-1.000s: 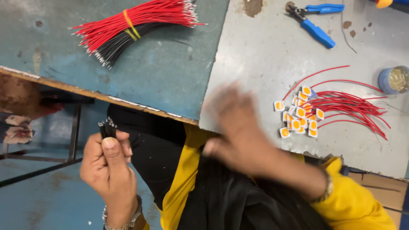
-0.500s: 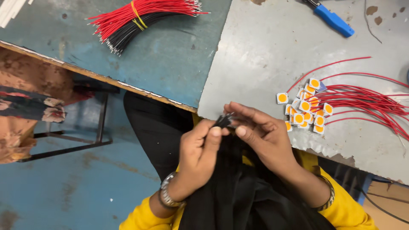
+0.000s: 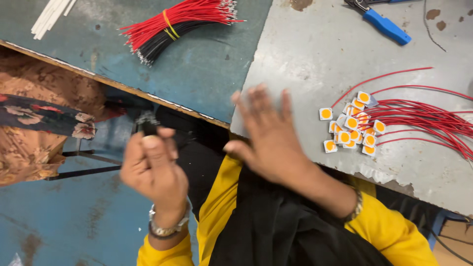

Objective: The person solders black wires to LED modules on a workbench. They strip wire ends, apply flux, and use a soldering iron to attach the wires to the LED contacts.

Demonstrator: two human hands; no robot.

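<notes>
Two hands are in view. The left hand point(image 3: 153, 170) is closed around a small black bundle of wires point(image 3: 146, 123), held up near the left edge of the desk point(image 3: 305, 59). The right hand point(image 3: 268, 135) is wide open and blurred, holding nothing, at the near edge of the desk. Small square yellow chips point(image 3: 351, 127) lie to its right, touching loose red wires point(image 3: 423, 120).
</notes>
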